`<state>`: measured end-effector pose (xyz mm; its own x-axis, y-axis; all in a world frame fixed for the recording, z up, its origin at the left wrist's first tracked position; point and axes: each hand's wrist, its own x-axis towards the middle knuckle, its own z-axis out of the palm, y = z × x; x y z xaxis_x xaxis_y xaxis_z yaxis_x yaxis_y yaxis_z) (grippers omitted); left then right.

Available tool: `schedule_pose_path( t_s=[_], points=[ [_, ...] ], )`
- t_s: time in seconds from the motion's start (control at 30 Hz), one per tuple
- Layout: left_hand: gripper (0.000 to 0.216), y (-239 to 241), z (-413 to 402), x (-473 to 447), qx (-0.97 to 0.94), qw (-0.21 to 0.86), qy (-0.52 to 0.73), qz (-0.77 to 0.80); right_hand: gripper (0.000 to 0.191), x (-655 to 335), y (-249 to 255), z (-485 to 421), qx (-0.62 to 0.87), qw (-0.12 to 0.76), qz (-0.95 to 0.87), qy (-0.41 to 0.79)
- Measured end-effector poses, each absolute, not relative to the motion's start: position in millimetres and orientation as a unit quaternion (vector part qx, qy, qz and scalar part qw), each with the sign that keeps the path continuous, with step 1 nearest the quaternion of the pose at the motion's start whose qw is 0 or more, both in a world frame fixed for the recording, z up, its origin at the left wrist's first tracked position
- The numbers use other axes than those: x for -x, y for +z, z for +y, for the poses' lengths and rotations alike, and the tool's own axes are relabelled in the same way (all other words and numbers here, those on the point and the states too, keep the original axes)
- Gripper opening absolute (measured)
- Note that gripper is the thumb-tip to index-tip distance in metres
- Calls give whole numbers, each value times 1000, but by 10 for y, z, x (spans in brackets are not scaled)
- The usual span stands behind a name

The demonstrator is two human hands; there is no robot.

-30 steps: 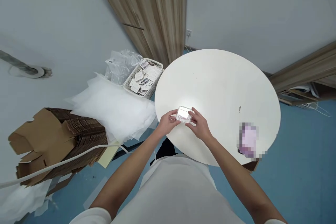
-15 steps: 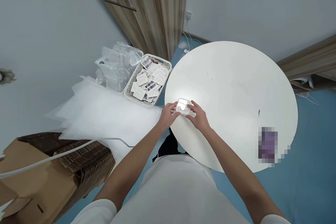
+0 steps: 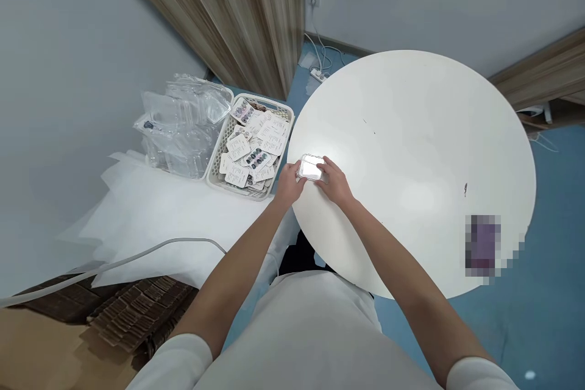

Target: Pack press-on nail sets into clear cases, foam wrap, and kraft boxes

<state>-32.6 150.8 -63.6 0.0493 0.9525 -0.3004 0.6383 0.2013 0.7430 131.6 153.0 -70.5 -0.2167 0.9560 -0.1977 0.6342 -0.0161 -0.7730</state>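
Observation:
A small clear plastic case (image 3: 311, 167) is held between both hands above the left edge of the round white table (image 3: 411, 152). My left hand (image 3: 289, 178) grips its left end with the fingers curled round it. My right hand (image 3: 334, 181) pinches its right side. The case shines bright under the light and its contents are not legible.
A white slotted basket (image 3: 214, 173) full of small printed cards stands left of the table, with a heap of clear plastic cases (image 3: 183, 122) beside it. White foam sheets (image 3: 159, 219), flattened cardboard (image 3: 137, 311), a wooden cabinet (image 3: 228, 18) and a blurred purple object (image 3: 484, 244) lie around.
Both hands have carried the case leftward to the table's left edge, closer to the basket. The view has tilted downward and the cardboard has slid out at the lower left.

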Motion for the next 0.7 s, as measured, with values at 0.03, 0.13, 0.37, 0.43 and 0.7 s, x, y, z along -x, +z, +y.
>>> schedule_pose_path(
  t_s=[0.03,0.13,0.37,0.43,0.7],
  points=[
    [53,-650,1519,328,-604,402,194,661,48,-1309,-717,1541,594,203,-670,397],
    [54,-680,1529,325,-604,402,195,660,47,-1302,-733,1557,596,201,-670,395],
    [53,-714,1524,333,-602,404,202,658,46,-1299,-768,1534,594,205,-679,380],
    [57,-721,1520,340,-598,408,205,659,49,-1308,-780,1514,593,211,-679,378],
    [69,-694,1341,297,-575,407,221,675,70,-1398,-761,1340,584,234,-663,404]
  ],
)
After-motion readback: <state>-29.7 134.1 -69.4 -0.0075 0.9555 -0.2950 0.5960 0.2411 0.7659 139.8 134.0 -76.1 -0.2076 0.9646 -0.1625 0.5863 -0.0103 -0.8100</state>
